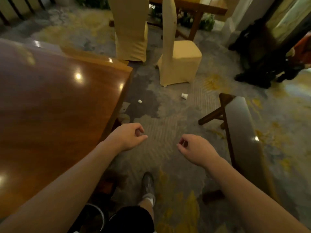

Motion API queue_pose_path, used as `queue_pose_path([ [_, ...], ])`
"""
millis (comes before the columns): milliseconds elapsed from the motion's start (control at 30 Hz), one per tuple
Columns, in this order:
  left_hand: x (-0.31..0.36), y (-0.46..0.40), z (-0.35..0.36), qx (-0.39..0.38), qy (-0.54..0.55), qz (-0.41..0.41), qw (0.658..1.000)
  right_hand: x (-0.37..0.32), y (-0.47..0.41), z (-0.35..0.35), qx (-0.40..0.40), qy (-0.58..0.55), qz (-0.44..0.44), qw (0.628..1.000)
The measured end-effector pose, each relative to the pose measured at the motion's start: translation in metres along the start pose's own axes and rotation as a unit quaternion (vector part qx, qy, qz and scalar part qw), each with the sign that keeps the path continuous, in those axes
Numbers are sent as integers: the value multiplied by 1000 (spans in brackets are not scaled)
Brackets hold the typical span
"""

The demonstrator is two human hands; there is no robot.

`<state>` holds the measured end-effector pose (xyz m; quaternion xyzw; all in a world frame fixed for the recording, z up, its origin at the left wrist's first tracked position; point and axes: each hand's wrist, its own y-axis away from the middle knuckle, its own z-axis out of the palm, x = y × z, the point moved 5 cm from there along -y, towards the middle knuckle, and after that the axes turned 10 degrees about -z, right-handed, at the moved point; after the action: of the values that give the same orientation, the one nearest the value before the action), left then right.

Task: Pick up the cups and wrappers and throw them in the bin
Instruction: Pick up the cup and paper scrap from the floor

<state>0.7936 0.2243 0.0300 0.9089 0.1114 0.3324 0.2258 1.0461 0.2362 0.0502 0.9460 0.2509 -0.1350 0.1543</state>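
Two small white cups lie on the patterned carpet ahead: one cup (184, 96) on its side near the covered chair, another smaller white cup or wrapper (140, 101) close to the table's corner. My left hand (129, 136) hangs over the carpet beside the table edge, fingers loosely curled, holding nothing. My right hand (194, 148) is held out at the same height, fingers also loosely curled and empty. Both hands are well short of the litter. A round dark bin (94, 216) shows at the bottom edge by my leg.
A large glossy wooden table (50, 106) fills the left. A dark wooden bench (242, 132) stands on the right. Two chairs in yellow covers (178, 61) stand ahead, with another table behind. A dark carved stand (255, 52) is at the far right. My shoe (148, 185) is on the carpet.
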Motion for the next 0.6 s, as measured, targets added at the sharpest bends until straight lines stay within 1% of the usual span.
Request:
queue_pose_path([
  [100, 23, -85, -18, 12, 21, 2, 1000, 47, -68, -30, -5, 5, 19, 1000],
  [167, 40, -136, -30, 2, 32, -8, 999, 75, -108, -52, -6, 2, 30, 1000],
  [333, 86, -248, -66, -28, 14, -26, 999, 128, -209, -106, -12, -6, 37, 999],
  [467, 109, -333, -91, -16, 3, -39, 999, 174, -290, -130, -27, -11, 32, 999],
  [600, 120, -430, -103, -3, -1, -78, 997, 232, -385, -139, -50, -21, 12, 998],
])
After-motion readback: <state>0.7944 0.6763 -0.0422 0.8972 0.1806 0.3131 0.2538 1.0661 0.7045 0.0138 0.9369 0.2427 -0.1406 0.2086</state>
